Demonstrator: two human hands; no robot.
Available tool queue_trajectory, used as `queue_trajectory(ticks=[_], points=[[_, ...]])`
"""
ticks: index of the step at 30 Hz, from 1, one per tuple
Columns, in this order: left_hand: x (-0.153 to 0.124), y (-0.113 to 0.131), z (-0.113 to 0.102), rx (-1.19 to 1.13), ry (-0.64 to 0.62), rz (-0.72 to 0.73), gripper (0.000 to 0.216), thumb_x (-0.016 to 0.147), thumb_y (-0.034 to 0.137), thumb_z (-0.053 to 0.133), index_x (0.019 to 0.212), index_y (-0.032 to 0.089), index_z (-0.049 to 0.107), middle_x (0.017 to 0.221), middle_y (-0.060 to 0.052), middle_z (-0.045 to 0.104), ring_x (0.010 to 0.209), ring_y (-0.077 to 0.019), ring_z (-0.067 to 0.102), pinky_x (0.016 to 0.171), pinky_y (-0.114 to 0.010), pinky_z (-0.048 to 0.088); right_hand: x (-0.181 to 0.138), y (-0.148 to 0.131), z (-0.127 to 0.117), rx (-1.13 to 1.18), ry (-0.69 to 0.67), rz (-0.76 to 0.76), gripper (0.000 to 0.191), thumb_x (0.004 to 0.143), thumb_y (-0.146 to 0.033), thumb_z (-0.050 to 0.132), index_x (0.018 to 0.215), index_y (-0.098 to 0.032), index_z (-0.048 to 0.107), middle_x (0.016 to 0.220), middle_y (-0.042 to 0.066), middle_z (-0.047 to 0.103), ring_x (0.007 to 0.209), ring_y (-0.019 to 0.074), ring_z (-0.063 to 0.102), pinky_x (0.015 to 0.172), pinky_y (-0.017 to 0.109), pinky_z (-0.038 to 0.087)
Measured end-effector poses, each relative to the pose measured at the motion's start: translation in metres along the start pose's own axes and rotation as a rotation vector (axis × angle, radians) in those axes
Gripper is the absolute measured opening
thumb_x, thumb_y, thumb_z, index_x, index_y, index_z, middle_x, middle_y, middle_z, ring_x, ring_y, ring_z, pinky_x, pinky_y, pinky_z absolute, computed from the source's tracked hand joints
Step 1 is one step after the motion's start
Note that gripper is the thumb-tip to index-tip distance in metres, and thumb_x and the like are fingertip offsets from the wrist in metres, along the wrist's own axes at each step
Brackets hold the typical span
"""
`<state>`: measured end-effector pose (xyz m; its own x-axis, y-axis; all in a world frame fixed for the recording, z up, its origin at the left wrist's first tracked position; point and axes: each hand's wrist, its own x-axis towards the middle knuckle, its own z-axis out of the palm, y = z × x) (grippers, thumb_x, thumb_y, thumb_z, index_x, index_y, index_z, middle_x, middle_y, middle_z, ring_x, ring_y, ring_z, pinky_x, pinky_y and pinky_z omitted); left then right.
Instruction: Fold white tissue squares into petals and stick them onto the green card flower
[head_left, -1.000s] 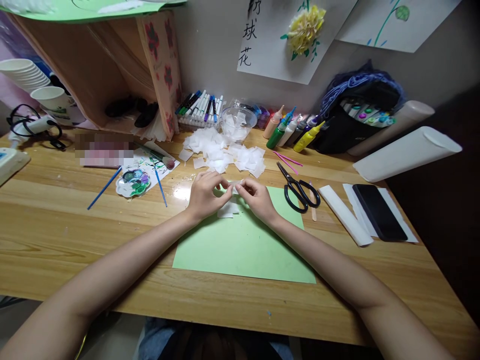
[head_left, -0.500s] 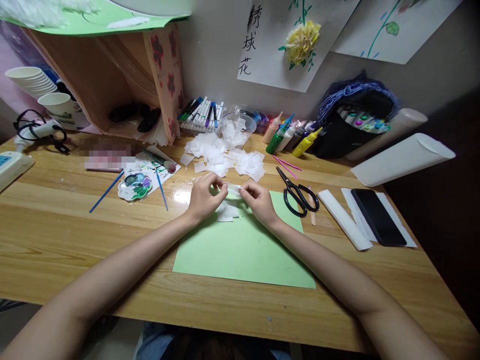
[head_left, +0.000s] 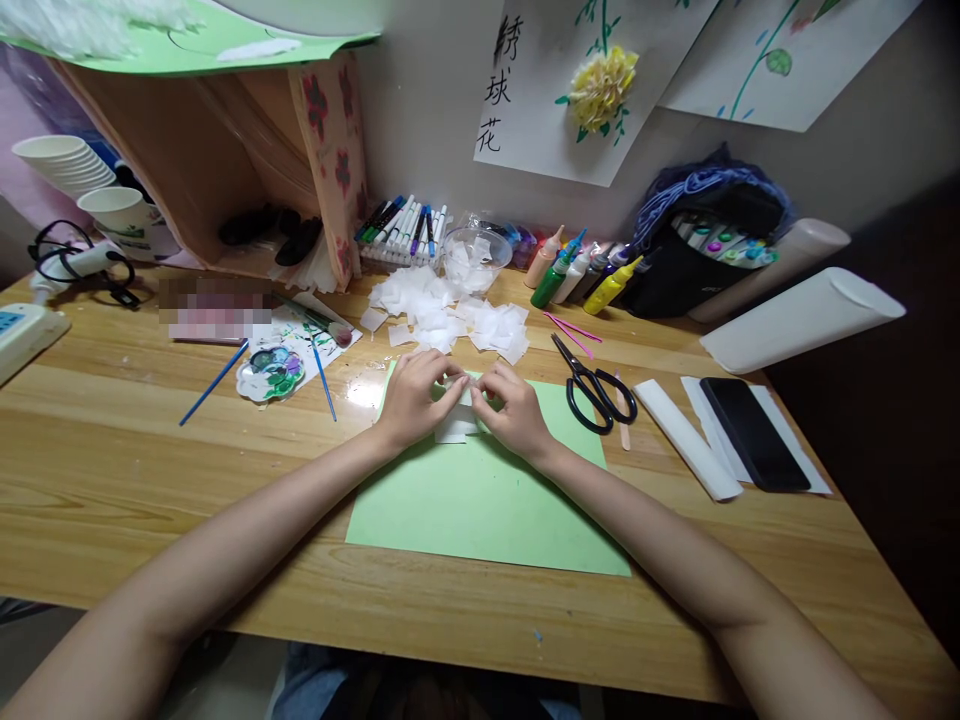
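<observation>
My left hand (head_left: pixel 415 398) and my right hand (head_left: pixel 512 408) meet over the far edge of a green paper sheet (head_left: pixel 487 495) on the wooden table. Both pinch a small white tissue piece (head_left: pixel 465 395) between their fingertips. Under the hands, a few more white tissue squares (head_left: pixel 452 431) lie on the green sheet. A loose pile of white tissue squares (head_left: pixel 450 312) lies just beyond the hands.
Black scissors (head_left: pixel 596 392) lie right of the sheet; a phone (head_left: pixel 754 433) rests on white strips farther right. Paint bottles (head_left: pixel 574 275), markers (head_left: pixel 401 225) and a plastic bowl (head_left: pixel 476 255) line the wall. A palette (head_left: pixel 270 372) and blue brushes lie left.
The hands have come closer together and lower, onto the tissue squares on the sheet. The view shifted slightly.
</observation>
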<state>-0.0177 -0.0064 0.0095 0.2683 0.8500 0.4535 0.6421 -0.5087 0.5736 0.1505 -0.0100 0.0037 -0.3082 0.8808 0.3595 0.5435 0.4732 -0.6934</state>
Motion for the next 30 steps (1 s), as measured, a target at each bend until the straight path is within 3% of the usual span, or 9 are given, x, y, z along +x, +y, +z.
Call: queue_trajectory(ticks=[9,17,22,30], points=[[0.003,-0.004,0.000,-0.189,0.078,-0.169,0.017,0.083,0.022,0.053,0.067,0.019,0.047,0.068,0.001,0.053,0.067,-0.0133,0.050,0.064,-0.027,0.038,0.003,0.003,-0.002,0.134,0.021,0.037,0.022,0.085,-0.022,0.052,0.064,-0.020,0.048,0.065,-0.001,0.044,0.058,0.0127,0.040,0.057,0.027,0.031],[0.003,-0.005,0.000,-0.252,0.054,-0.132,0.017,0.086,0.026,0.054,0.071,0.018,0.051,0.070,0.001,0.055,0.068,-0.0126,0.052,0.065,-0.026,0.040,0.005,0.005,-0.001,0.161,-0.021,0.105,0.023,0.086,-0.033,0.055,0.068,-0.019,0.050,0.070,-0.001,0.046,0.062,0.0129,0.042,0.059,0.027,0.033],[0.003,-0.005,0.001,-0.270,-0.009,-0.115,0.018,0.087,0.031,0.054,0.074,0.018,0.056,0.072,-0.001,0.059,0.071,-0.0138,0.054,0.068,-0.027,0.042,0.005,0.005,0.000,0.142,-0.003,0.095,0.035,0.090,-0.037,0.049,0.061,-0.020,0.041,0.064,-0.002,0.039,0.063,0.0136,0.040,0.059,0.028,0.030],[0.006,-0.014,0.004,-0.440,0.075,-0.329,0.022,0.084,0.035,0.056,0.071,0.018,0.056,0.072,0.000,0.060,0.070,-0.0130,0.055,0.068,-0.025,0.043,0.006,0.009,-0.001,0.219,0.040,0.133,0.039,0.090,-0.042,0.047,0.060,-0.020,0.038,0.063,-0.002,0.038,0.062,0.0139,0.039,0.059,0.028,0.030]])
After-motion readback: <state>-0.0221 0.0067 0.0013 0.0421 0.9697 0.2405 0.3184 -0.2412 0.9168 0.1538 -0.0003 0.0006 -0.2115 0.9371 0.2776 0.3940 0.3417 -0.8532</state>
